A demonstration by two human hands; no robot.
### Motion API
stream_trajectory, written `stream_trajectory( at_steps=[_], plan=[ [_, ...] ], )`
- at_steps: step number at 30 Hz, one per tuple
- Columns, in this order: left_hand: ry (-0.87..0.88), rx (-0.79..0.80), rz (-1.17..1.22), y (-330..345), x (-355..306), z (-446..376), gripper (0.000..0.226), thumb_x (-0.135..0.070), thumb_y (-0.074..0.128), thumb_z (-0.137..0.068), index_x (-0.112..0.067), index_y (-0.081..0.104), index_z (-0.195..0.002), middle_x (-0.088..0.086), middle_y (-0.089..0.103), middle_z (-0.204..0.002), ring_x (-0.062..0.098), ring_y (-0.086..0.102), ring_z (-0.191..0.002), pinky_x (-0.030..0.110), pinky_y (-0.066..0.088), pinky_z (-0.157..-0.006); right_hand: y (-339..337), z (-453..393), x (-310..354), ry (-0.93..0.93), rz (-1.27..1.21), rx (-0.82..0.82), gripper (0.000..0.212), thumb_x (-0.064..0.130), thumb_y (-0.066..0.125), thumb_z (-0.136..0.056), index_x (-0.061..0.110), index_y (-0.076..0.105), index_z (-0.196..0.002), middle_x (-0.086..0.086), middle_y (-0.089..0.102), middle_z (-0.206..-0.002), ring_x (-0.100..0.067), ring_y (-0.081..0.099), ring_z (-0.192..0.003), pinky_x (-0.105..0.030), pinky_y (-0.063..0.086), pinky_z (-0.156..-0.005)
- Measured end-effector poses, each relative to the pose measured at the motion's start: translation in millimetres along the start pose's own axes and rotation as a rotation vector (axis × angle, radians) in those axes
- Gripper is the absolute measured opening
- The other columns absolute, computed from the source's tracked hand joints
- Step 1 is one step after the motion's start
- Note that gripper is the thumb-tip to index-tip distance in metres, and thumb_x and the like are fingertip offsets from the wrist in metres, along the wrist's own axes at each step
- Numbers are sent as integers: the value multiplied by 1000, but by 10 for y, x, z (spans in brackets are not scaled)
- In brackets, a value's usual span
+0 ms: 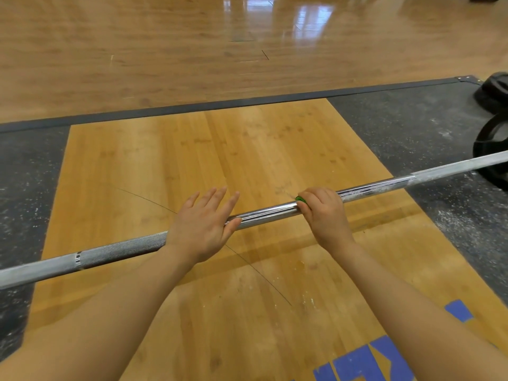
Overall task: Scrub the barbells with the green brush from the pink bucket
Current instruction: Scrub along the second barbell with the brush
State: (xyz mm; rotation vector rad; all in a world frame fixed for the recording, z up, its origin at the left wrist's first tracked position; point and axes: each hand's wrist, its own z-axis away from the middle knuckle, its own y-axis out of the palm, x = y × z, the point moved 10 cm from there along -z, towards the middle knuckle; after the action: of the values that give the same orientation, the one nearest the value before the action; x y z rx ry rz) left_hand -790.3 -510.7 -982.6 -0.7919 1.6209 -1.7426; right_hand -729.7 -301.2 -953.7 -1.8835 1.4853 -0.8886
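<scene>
Left hand [202, 229] flat on barbell [264, 211], right hand [324, 213] clutching green brush [300, 199] (blue floor lettering [368, 358] unreadable)

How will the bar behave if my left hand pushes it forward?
The bar is round and smooth, so it would probably roll. Long solid steel: likely heavy and stiff. The open left hand rests flat on polished chrome and might slip.

The barbell [264, 211] lies across the platform [192, 149], plates [492, 138] at right.
</scene>
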Motion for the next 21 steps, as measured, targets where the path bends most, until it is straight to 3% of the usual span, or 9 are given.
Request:
stream_trajectory(
  at_steps=[5,8,11,13,17,21],
  plan=[
    [-11,27,-3,-15,75,-86,79,-62,-13,-85,-30,13,-153,3,22,-158,21,18,-146,47,14,-116,133,-118,-35,87,-30,155,38,33,44,-96,3,68,-95,-10,65,-96,-31,59,-89,-35,40,-82],
    [-14,51,10,-20,112,-126,84,-64,-20,-80,-32,6,-153,1,14,-160,20,11,-147,47,8,-116,185,-129,-56,148,-1,278,44,43,43,-94,8,65,-108,-10,61,-111,-28,51,-107,-51,42,-95],
    [-14,48,30,-18,144,-200,89,-67,-24,-79,-31,9,-153,2,16,-160,21,12,-147,49,10,-116,289,-105,-79,127,103,448,49,45,65,-84,15,57,-123,-6,53,-127,-26,44,-124,-66,24,-104],
    [-12,60,30,7,172,-240,86,-66,-22,-79,-32,6,-153,1,13,-160,21,11,-147,48,10,-117,354,-110,-98,109,147,530,59,31,76,-80,16,52,-131,-7,48,-135,-27,40,-131,-64,20,-107],
    [-5,35,44,-2,222,-328,84,-64,-19,-79,-32,7,-153,2,15,-160,21,12,-147,48,10,-116,444,-213,-144,118,167,579,58,20,67,-89,15,42,-140,-8,36,-147,-28,27,-140,-56,12,-114],
    [7,25,65,-15,267,-411,84,-62,-17,-79,-31,9,-153,3,16,-160,22,12,-147,49,10,-116,440,-328,-119,89,182,564,53,12,71,-85,9,50,-133,-14,46,-140,-34,39,-133,-49,30,-109]
  ],
)
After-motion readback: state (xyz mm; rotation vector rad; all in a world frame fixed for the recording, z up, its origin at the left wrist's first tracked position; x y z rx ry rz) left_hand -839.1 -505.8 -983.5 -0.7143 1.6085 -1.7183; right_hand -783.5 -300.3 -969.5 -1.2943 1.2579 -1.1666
